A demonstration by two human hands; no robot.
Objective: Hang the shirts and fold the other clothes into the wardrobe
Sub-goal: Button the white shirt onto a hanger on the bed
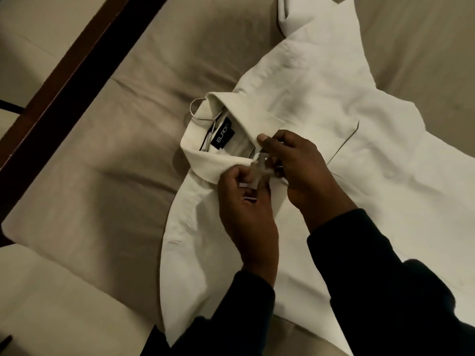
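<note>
Shirt: a white shirt (pixel 295 129) lies spread flat across the middle of the bed (pixel 115 176), collar toward the bed's left edge, body running off toward the right.
Hanger: a wire hanger (pixel 196 109) is already inside the neck; its hook pokes out past the collar.
Left hand: the left hand (pixel 246 201) pinches the shirt front just below the collar.
Right hand: the right hand (pixel 295 165) pinches the opposite collar end; both appear to be fastening the top button.
Progress: the shirt is on its hanger but not yet hung; the wardrobe is out of view, as are any other clothes.
Label: a black neck label (pixel 223 133) reads "ELADIO", as best I can tell.
</note>
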